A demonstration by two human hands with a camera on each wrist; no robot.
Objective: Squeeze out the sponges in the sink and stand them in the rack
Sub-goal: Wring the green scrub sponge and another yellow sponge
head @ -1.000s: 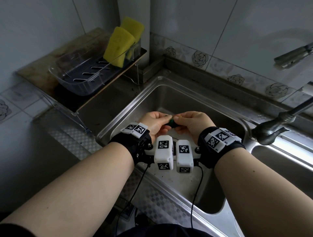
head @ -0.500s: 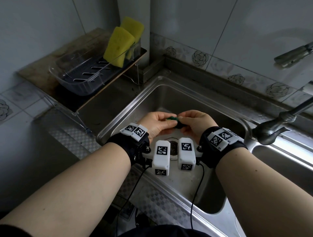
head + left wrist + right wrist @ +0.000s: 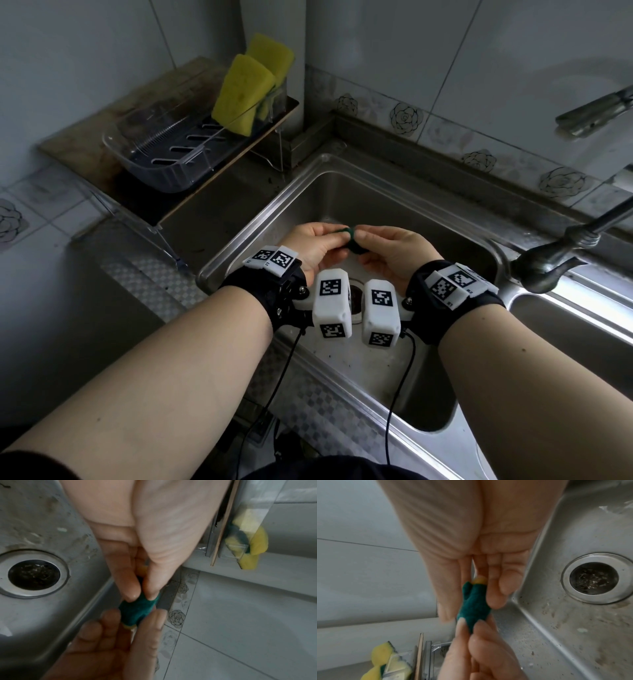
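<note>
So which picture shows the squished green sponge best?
The right wrist view: the sponge shows its twisted green side and a yellow tip, pinched between the right hand and left hand. The left wrist view shows it too, more covered by fingers. The head view shows only a green sliver.

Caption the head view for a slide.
Both hands, left hand and right hand, wring a green sponge over the sink.
</note>
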